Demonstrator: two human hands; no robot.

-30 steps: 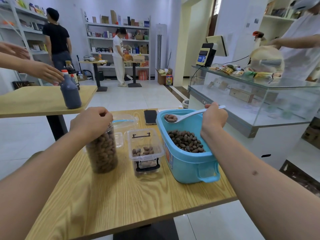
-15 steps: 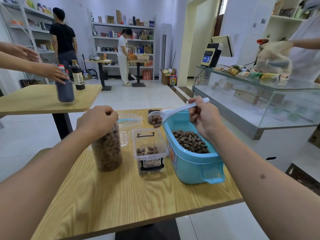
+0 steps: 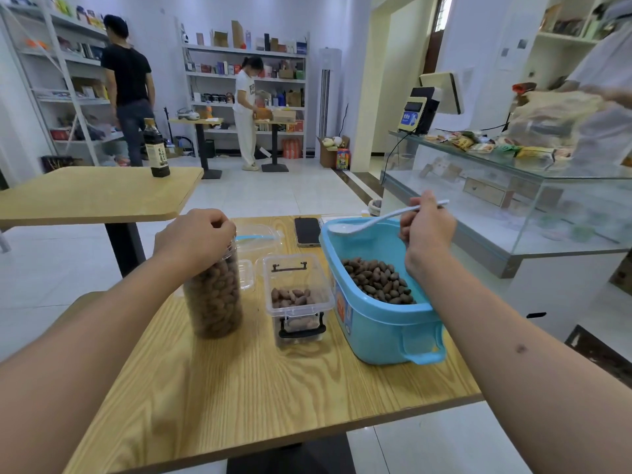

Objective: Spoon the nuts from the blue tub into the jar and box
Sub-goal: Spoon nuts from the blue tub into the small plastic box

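At a wooden table (image 3: 239, 388) in a shop, seen from our head camera, we are well into the job. The clear jar (image 3: 213, 295) is packed with nuts almost to the neck, and our left hand (image 3: 195, 237) is curled over its top, holding it steady. The small clear box (image 3: 297, 295), latch handle facing us, holds only a shallow layer, so it has most of the room left. The blue tub (image 3: 383, 323) still carries a good heap of nuts (image 3: 378, 280) against its near wall. Our right hand (image 3: 427, 227) pinches the handle of a white plastic spoon (image 3: 383, 218), whose bowl sits over the tub's far rim and looks empty. We judge the jar nearly done and the box the main work remaining.

Half a second earlier the spoon was loaded and hung left of the tub, above the box; now it is back over the tub without its nuts, and the box's layer looks slightly fuller. At the neighbouring table, the reaching hands and the blue-grey bottle are gone, leaving one dark sauce bottle (image 3: 156, 148).
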